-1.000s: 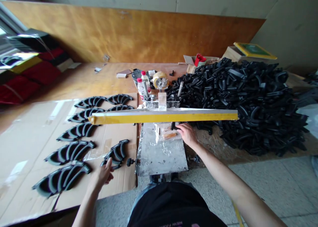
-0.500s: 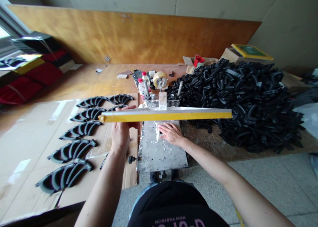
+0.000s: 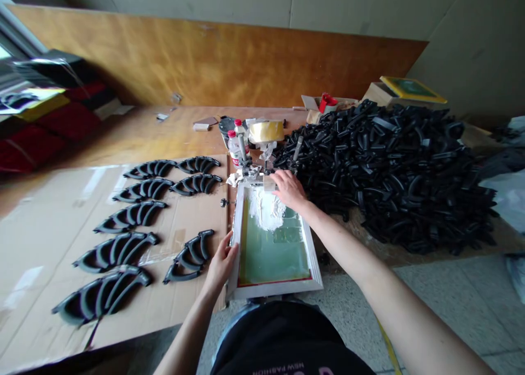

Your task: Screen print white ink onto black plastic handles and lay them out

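The left rim of a screen frame [image 3: 279, 291] is grasped by the left hand [image 3: 222, 259], with the thumb laid over the rim and the other fingers kept along the outer side. The frame is laid flat between the hands, its near edge brought close to the person's dark shirt [image 3: 279, 337].

At the far end of the frame, a pale block [image 3: 269, 184] is touched by the fingers of the right hand [image 3: 290, 190], which are curled over its right side; whether it is firmly gripped cannot be told. Just nearer than the right hand, white paste [image 3: 266, 214] is spread in an uneven patch over the green mesh [image 3: 273, 260], and the mesh beside the left hand is left mostly uncoated.

To the left of the left hand, a short row of black curved parts [image 3: 191, 257] is set on cardboard [image 3: 192, 211], with longer rows placed farther left and beyond. To the right of the right hand, a large pile of black parts [image 3: 394, 173] is heaped on the desk [image 3: 164, 137]. Beyond the right hand, a tape roll [image 3: 266, 131] is seen, and two red-capped bottles [image 3: 233, 145] are stood a little to its left. Farther off, the desk is backed by a wooden panel [image 3: 221, 63].
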A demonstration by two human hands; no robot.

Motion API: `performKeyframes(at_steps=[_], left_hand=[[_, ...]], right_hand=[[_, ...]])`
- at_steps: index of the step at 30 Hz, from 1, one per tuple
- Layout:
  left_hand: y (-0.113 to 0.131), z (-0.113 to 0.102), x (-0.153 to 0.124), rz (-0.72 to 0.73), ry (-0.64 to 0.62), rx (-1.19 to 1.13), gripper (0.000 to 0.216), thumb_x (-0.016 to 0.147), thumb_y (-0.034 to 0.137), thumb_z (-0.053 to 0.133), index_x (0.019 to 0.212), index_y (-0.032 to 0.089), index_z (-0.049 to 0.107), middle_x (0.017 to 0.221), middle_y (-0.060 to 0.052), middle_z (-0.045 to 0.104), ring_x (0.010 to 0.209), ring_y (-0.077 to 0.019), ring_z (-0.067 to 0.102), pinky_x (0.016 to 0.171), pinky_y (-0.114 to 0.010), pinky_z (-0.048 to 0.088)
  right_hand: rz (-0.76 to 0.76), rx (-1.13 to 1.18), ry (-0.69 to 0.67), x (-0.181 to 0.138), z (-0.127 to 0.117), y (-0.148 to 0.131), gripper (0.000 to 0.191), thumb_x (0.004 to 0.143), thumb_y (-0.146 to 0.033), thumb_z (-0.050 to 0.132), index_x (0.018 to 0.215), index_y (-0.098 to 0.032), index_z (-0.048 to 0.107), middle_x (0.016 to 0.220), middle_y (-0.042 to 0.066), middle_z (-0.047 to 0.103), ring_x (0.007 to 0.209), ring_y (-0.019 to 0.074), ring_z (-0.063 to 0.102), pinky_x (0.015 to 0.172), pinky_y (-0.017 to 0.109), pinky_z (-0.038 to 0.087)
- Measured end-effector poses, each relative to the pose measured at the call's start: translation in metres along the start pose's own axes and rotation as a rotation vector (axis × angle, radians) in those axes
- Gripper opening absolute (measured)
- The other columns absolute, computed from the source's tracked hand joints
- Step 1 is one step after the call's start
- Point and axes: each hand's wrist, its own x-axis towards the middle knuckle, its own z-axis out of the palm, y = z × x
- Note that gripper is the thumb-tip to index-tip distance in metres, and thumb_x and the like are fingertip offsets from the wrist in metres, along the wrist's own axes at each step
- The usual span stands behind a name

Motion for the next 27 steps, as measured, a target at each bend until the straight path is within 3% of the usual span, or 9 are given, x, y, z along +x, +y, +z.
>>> performKeyframes(at_steps=[4, 9, 12, 18, 20, 24, 27], left_hand=[[-0.009, 0.001, 0.005, 0.008, -0.012, 0.044, 0.073, 0.080, 0.063, 0.056, 0.140, 0.021, 0.049, 0.093, -0.007, 0.072, 0.088, -0.0252, 0.068, 0.078, -0.033, 0.051], [-0.010, 0.002, 0.003, 0.020, -0.011, 0.016, 0.068, 0.081, 0.062, 0.055, 0.135, 0.021, 0.053, 0.099, -0.007, 0.072, 0.091, -0.0251, 0.067, 0.080, -0.033, 0.050], [-0.009, 0.003, 0.003, 0.010, -0.005, -0.025, 0.068, 0.080, 0.061, 0.058, 0.134, 0.020, 0.054, 0.097, -0.007, 0.072, 0.091, -0.0252, 0.067, 0.079, -0.032, 0.050], [-0.008, 0.004, 0.002, 0.012, -0.003, -0.067, 0.066, 0.077, 0.060, 0.061, 0.130, 0.020, 0.058, 0.097, -0.007, 0.072, 0.090, -0.0250, 0.067, 0.076, -0.030, 0.050], [-0.006, 0.004, 0.001, 0.015, -0.003, -0.069, 0.066, 0.079, 0.060, 0.060, 0.131, 0.019, 0.057, 0.096, -0.007, 0.072, 0.090, -0.0247, 0.067, 0.077, -0.030, 0.050], [-0.002, 0.004, -0.002, -0.014, 0.012, -0.092, 0.068, 0.077, 0.061, 0.062, 0.130, 0.019, 0.057, 0.097, -0.008, 0.073, 0.087, -0.0247, 0.067, 0.073, -0.030, 0.051], [-0.001, 0.003, -0.002, -0.033, -0.003, -0.121, 0.072, 0.075, 0.061, 0.064, 0.132, 0.019, 0.056, 0.098, -0.009, 0.073, 0.084, -0.0246, 0.068, 0.069, -0.030, 0.051]], right_hand=[[0.014, 0.047, -0.229, 0.011, 0.018, -0.013, 0.017, 0.086, -0.028, 0.065, 0.098, -0.016, 0.066, 0.099, 0.009, 0.068, 0.095, 0.0228, 0.060, 0.083, 0.031, 0.045], [0.146, -0.029, -0.216, -0.012, 0.023, -0.002, 0.014, 0.088, -0.021, 0.056, 0.097, -0.014, 0.065, 0.099, 0.013, 0.067, 0.096, 0.0243, 0.058, 0.081, 0.032, 0.043], [0.024, -0.016, -0.237, -0.029, 0.021, -0.018, 0.013, 0.087, -0.016, 0.053, 0.094, -0.014, 0.064, 0.096, 0.012, 0.066, 0.094, 0.0240, 0.057, 0.079, 0.032, 0.043], [-0.449, 0.145, -0.332, -0.052, -0.006, -0.033, 0.010, 0.082, -0.011, 0.057, 0.084, -0.018, 0.063, 0.086, 0.007, 0.064, 0.088, 0.0218, 0.055, 0.073, 0.030, 0.041], [-0.469, 0.191, -0.354, -0.050, -0.013, -0.027, 0.004, 0.081, -0.016, 0.061, 0.079, -0.020, 0.062, 0.083, 0.005, 0.064, 0.085, 0.0205, 0.056, 0.071, 0.029, 0.040], [-0.312, 0.142, -0.276, -0.050, -0.005, -0.025, 0.009, 0.084, -0.012, 0.057, 0.083, -0.019, 0.063, 0.088, 0.005, 0.064, 0.087, 0.0202, 0.055, 0.071, 0.028, 0.041], [-0.349, 0.117, -0.233, -0.064, 0.003, -0.029, 0.016, 0.083, -0.007, 0.053, 0.091, -0.017, 0.064, 0.092, 0.008, 0.063, 0.091, 0.0217, 0.055, 0.074, 0.030, 0.042]])
